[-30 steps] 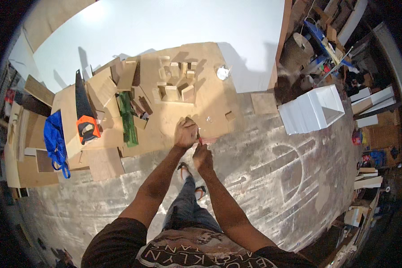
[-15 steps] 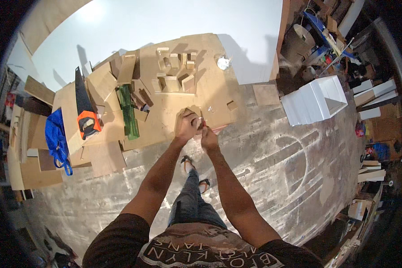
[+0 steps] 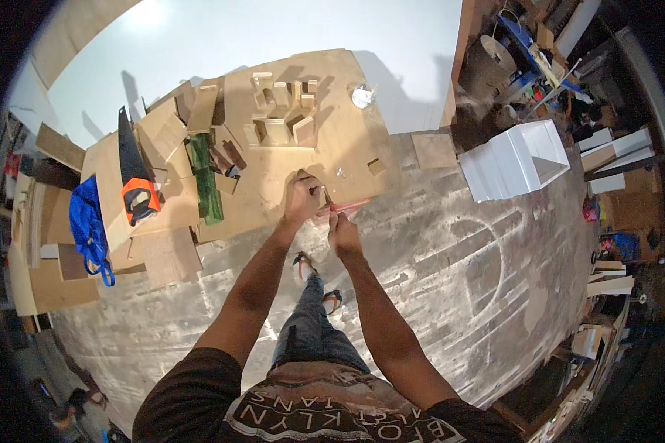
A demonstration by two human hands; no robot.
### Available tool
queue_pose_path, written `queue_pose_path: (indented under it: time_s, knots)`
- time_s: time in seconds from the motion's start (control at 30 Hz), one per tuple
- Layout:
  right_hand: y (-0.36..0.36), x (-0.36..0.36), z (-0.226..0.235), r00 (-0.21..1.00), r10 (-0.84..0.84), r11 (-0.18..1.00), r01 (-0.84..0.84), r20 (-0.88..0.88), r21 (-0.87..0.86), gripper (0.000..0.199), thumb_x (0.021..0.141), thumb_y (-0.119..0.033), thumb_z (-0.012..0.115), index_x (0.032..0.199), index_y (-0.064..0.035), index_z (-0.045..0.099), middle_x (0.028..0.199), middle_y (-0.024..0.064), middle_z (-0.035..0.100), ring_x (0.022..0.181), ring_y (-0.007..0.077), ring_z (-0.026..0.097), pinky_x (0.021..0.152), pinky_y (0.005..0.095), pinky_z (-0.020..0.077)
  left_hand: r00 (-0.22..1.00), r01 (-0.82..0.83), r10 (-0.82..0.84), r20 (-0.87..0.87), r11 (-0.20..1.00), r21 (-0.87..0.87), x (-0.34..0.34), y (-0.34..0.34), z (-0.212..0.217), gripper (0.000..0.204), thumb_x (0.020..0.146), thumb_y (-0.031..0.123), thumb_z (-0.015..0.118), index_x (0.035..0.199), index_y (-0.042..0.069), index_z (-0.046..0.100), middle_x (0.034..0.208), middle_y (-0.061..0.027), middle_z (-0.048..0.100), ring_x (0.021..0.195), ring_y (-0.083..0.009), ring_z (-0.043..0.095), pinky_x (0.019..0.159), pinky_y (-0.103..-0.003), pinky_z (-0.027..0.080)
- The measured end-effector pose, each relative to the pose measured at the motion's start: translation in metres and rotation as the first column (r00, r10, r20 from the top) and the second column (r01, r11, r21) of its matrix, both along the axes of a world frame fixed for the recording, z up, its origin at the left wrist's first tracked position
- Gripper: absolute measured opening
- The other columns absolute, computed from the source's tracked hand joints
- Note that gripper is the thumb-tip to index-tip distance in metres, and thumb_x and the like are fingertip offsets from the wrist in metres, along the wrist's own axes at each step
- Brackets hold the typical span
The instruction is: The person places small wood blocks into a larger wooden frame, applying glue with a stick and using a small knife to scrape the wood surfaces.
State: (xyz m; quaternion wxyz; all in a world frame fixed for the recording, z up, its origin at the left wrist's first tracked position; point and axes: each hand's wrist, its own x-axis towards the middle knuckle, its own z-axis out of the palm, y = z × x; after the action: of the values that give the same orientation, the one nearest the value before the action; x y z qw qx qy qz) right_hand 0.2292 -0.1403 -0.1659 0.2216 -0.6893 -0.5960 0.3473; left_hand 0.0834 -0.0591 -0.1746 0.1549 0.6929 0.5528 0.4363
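My left hand (image 3: 301, 201) is closed at the near edge of the plywood work surface (image 3: 273, 173), its fingers curled around something small that they mostly hide. Just right of it and nearer to me, my right hand (image 3: 345, 238) pinches a slim red stick-like tool (image 3: 332, 206) whose tip points up toward the left fingers. The tool's kind is too small to tell. Beneath the hands, something pinkish-red (image 3: 356, 207) shows along the board's edge. Farther back stand several small upright wooden blocks (image 3: 279, 131) in two groups. A small square wood piece (image 3: 376, 167) lies to the right.
A handsaw with an orange handle (image 3: 140, 201) lies on the left, near a green strip (image 3: 208, 188) and wood offcuts (image 3: 171, 136). A blue bag (image 3: 89, 225) hangs at the far left. A crumpled white item (image 3: 363, 97) sits behind; a white box (image 3: 506, 164) stands right.
My right hand has drawn slightly back toward me, away from the left, so more of the red tool shows. The left hand stays nearly in place while the whole view shifts slightly.
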Motion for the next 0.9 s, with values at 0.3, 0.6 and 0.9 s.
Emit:
queue_pose_path:
  time_s: [0.3, 0.6, 0.9]
  knots:
    - [0.003, -0.004, 0.004, 1.0, 0.013, 0.996, -0.012, -0.012, 0.088, 0.043, 0.104, -0.034, 0.042, 0.095, 0.0049, 0.057, 0.08, 0.0348, 0.063, 0.082, 0.056, 0.061, 0.068, 0.0615, 0.0486, 1.0, 0.001, 0.001, 0.022, 0.996, -0.092, 0.002, 0.001, -0.01, 0.011, 0.072, -0.004, 0.069, 0.078, 0.004, 0.073, 0.085, -0.01, 0.072, 0.089, -0.0291, 0.066, 0.089, -0.04, 0.048]
    - [0.008, -0.009, 0.016, 1.0, 0.003, 1.0, -0.003, -0.026, 0.02, 0.049, 0.104, -0.037, 0.04, 0.09, 0.006, 0.06, 0.081, 0.0378, 0.062, 0.084, 0.0567, 0.061, 0.07, 0.0616, 0.0495, 0.999, -0.006, 0.006, -0.047, 1.0, 0.008, 0.0, 0.0, -0.009, 0.012, 0.07, -0.004, 0.066, 0.075, 0.005, 0.073, 0.078, -0.0103, 0.071, 0.083, -0.0285, 0.065, 0.088, -0.04, 0.044]
    - [0.019, -0.005, 0.028, 0.974, 0.227, 0.974, -0.227, -0.02, -0.005, 0.051, 0.105, -0.035, 0.037, 0.089, 0.0085, 0.059, 0.084, 0.0387, 0.062, 0.087, 0.0564, 0.061, 0.077, 0.0613, 0.0493, 0.999, -0.01, 0.009, 0.043, 0.999, 0.033, -0.001, -0.001, -0.007, 0.009, 0.066, -0.004, 0.065, 0.064, 0.005, 0.065, 0.07, -0.0083, 0.068, 0.076, -0.0269, 0.062, 0.082, -0.037, 0.043]
